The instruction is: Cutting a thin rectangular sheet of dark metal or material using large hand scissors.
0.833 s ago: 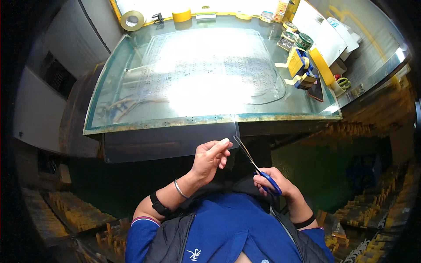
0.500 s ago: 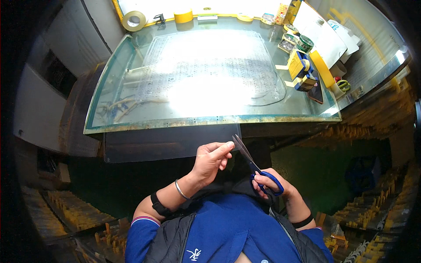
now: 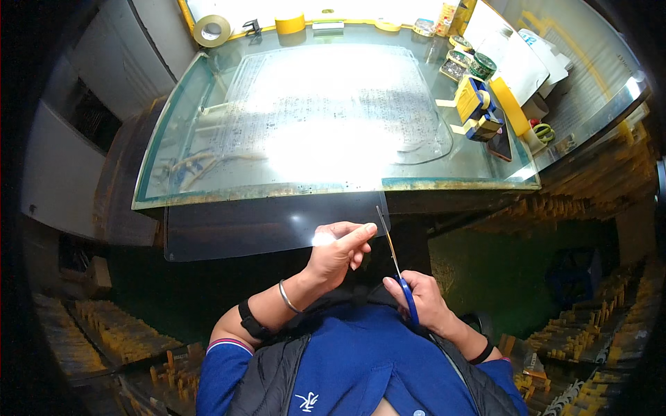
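A clear plastic film sheet (image 3: 236,232) hangs over the near edge of the glass-topped light table (image 3: 416,184). My left hand (image 3: 333,256) pinches this sheet close to its lower right corner, thumb on top. In my right hand (image 3: 429,301) is a pair of scissors (image 3: 409,302) with blue handles. The blades point up and away from me, seen nearly edge-on, along the right edge of the film beside my left fingertips. Whether the blades touch the film, I cannot tell.
A larger printed film (image 3: 263,104) lies on the lit glass. At the right stand tape dispensers (image 3: 479,111), small round tins (image 3: 482,66) and a phone (image 3: 499,147). Tape rolls (image 3: 212,31) line the back. Racks of yellow-edged pieces (image 3: 125,331) flank me low on both sides.
My right hand has rolled the scissors from flat to edge-on, with the blades more upright. My left hand has shifted slightly right with the film corner, and the printed film has moved slightly.
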Demonstrator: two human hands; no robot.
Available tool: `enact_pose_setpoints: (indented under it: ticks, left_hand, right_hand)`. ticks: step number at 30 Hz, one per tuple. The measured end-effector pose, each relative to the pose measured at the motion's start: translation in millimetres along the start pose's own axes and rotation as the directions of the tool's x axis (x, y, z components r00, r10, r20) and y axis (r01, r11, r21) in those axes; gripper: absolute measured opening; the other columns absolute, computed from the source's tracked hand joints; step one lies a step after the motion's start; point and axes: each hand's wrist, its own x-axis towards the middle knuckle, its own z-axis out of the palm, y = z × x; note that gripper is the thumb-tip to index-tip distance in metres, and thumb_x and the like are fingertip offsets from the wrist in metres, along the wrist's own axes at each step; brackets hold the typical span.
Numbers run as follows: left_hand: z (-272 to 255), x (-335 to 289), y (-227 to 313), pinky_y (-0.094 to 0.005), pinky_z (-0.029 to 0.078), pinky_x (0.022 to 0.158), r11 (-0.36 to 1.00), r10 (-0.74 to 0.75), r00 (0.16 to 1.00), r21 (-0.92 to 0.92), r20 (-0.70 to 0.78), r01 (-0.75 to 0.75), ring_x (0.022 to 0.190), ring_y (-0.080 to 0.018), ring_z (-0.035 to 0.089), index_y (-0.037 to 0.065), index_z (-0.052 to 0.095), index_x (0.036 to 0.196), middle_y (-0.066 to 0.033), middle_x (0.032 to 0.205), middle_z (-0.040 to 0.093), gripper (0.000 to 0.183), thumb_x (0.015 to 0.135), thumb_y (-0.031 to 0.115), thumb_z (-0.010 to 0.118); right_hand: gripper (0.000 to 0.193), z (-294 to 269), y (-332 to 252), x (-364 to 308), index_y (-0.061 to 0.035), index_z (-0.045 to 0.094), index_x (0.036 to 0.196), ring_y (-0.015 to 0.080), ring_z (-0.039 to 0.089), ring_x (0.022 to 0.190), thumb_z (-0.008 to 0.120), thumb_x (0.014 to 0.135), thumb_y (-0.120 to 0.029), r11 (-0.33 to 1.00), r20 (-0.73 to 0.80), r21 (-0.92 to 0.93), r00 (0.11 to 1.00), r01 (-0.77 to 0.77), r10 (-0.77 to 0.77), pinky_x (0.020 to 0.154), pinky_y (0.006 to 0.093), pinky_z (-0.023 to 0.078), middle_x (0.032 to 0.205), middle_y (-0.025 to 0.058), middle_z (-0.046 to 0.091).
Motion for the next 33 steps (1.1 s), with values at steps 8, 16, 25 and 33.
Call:
enact_pose_setpoints:
  ticks: [8,16,25,33]
  left_hand:
    - [8.7,-5.8,-2.9,-0.0171,0.036,0.038,0.999,-0.032,0.999,-0.012,0.016,0.033,0.044,-0.0052,0.049,0.001,0.063,0.083,-0.0025,0.060,0.058,0.022,0.080,0.022,0.068]
    - [8.1,-9.0,-5.1,-0.0169,0.038,0.039,0.998,-0.045,0.998,-0.030,0.049,0.047,0.045,-0.0052,0.049,0.001,0.064,0.085,-0.0023,0.061,0.057,0.023,0.080,0.022,0.067]
    - [14.4,-15.9,-9.1,-0.0171,0.038,0.039,0.995,-0.080,0.991,-0.052,0.104,0.086,0.046,-0.0054,0.049,0.000,0.063,0.085,-0.0022,0.061,0.057,0.022,0.081,0.022,0.067]
    - [16.5,-17.9,-15.2,-0.0174,0.038,0.039,0.996,-0.055,0.989,-0.055,0.140,0.064,0.047,-0.0056,0.050,-0.001,0.064,0.079,-0.0031,0.062,0.058,0.019,0.083,0.019,0.064]
  right_hand:
    - [0.040,6.2,0.5,8.0,0.0012,0.046,0.059,0.0243,0.043,0.051,0.062,0.083,-0.027,0.997,-0.063,-0.015,0.995,0.072,-0.073,0.050,0.0361,0.035,0.057,0.0154,0.044]
    - [0.041,5.9,0.7,7.4,0.0013,0.045,0.059,0.0250,0.043,0.050,0.062,0.083,-0.027,0.998,-0.065,-0.020,0.996,0.063,-0.064,0.050,0.0366,0.036,0.057,0.0156,0.044]
    - [0.038,6.8,5.1,11.4,0.0020,0.047,0.062,0.0258,0.044,0.052,0.061,0.083,-0.026,0.997,-0.090,0.018,0.993,0.077,-0.075,0.051,0.0368,0.036,0.059,0.0164,0.045]
    - [0.032,4.1,-1.3,16.5,0.0029,0.050,0.066,0.0287,0.047,0.055,0.060,0.083,-0.023,0.994,-0.116,0.003,0.987,0.113,-0.112,0.053,0.0371,0.038,0.062,0.0182,0.047]
